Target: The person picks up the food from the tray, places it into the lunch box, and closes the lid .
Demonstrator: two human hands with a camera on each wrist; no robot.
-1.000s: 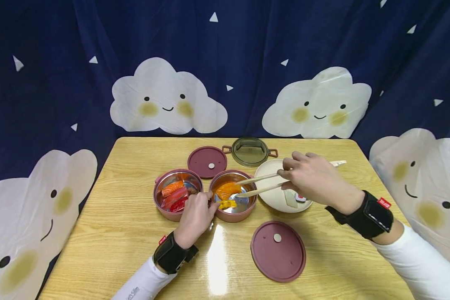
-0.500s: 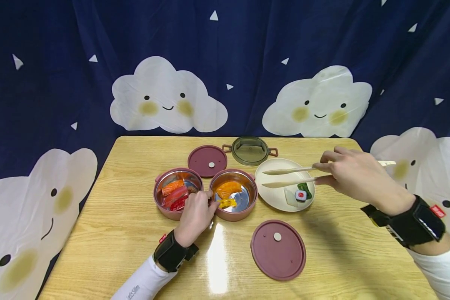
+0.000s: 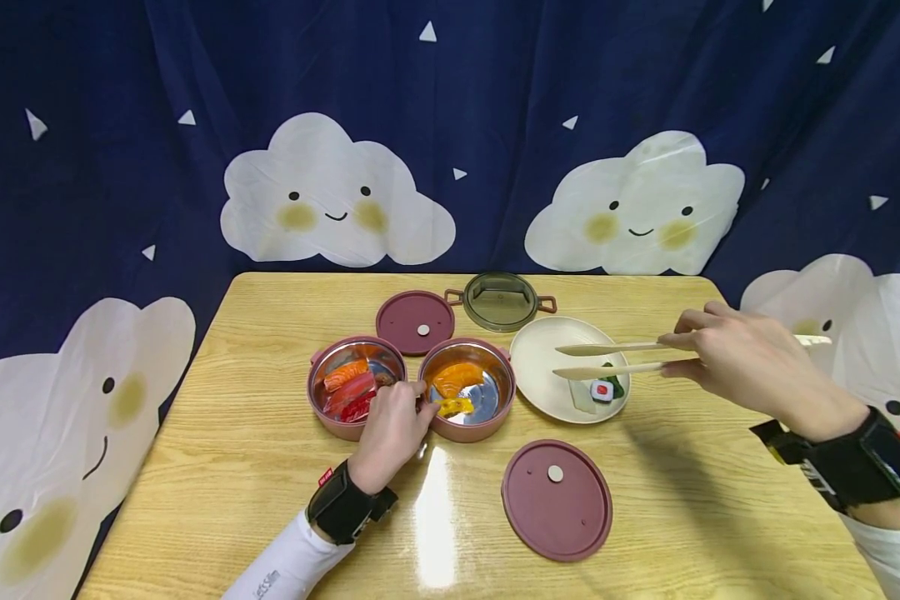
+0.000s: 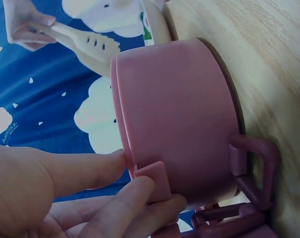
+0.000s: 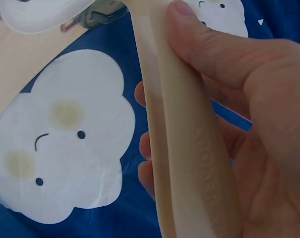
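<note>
My left hand [image 3: 392, 433] pinches the rim and small side tab [image 4: 157, 181] of the right pink pot [image 3: 471, 434]; the thumb presses the rim and fingers curl under the tab. That pot holds an orange slice-like piece [image 3: 457, 378] and a yellow piece [image 3: 455, 407]. In my right hand [image 3: 750, 358] are beige tongs [image 5: 189, 129], arms apart, nothing between their tips. The tips hover over the cream plate [image 3: 532, 367], which bears a toy sushi roll [image 3: 602, 390], a dark green leafy piece [image 3: 617, 377] and a pale piece [image 3: 582, 397].
A second pink pot [image 3: 336, 426] stands to the left, holding an orange piece [image 3: 347, 376] and red pieces [image 3: 351, 395]. Two maroon lids [image 3: 557, 521] [image 3: 405, 317] lie in front and behind. A glass lid [image 3: 500, 302] with side handles sits at the back.
My right hand has drawn the tongs rightward from above the right pot to over the plate. The left hand has stayed at the pot's rim.
</note>
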